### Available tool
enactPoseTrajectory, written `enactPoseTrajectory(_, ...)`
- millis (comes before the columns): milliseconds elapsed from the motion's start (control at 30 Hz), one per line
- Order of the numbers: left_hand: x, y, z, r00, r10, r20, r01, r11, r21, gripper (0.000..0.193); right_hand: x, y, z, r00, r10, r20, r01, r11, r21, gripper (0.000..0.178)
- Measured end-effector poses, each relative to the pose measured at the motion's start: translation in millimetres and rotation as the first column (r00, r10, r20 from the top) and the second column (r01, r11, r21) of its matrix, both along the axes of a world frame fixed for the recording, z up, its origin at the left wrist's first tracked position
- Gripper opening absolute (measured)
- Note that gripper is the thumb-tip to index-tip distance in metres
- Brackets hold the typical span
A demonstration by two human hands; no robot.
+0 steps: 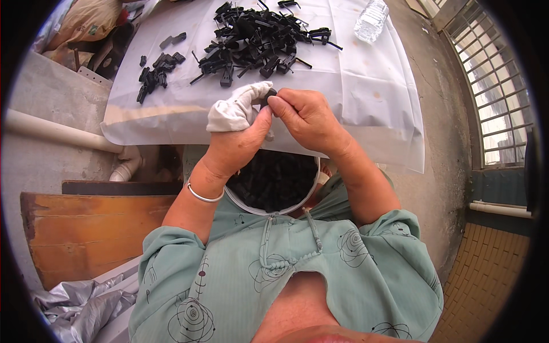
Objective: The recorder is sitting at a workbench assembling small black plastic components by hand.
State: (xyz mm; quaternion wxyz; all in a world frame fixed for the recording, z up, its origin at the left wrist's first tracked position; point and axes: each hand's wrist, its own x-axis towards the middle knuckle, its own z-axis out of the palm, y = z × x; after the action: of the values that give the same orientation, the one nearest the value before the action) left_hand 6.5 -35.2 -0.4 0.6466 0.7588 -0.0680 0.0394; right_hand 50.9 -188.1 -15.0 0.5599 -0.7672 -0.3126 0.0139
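My left hand, partly covered by a white cloth glove, is closed on a small black plastic part. The fingers of my right hand pinch the same part from the other side, and most of it is hidden between them. Both hands are above the near edge of the table. Below them, between my knees, a white-rimmed bucket holds many black pieces. Beyond my hands lies a large heap of black plastic parts, some with thin stems. To its left is a smaller group of black pieces.
A white plastic sheet covers the table. At its far right lies a clear plastic bottle. On the left are a pale pipe, a wooden board and stuffed bags. A barred window stands at the right.
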Motion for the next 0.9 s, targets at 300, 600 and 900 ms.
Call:
enactPoseTrajectory(300,12.0,7.6,-19.1,0.943,0.015,0.333,-0.081,0.979,0.185,0.028,2.5,9.9,-13.1,0.984,-0.006,-0.175,0.032,0.989,0.146,0.023)
enactPoseTrajectory(600,15.8,15.7,-8.8,0.996,-0.013,-0.085,-0.010,0.966,-0.258,0.026,11.4,-9.6,-7.2,0.999,0.034,-0.037,-0.034,0.999,-0.019,0.013)
enactPoseTrajectory(900,6.4,7.8,5.0,0.968,-0.236,-0.083,0.213,0.953,-0.217,0.031,6.3,2.5,-11.8,0.970,0.115,-0.214,-0.041,0.946,0.322,0.010)
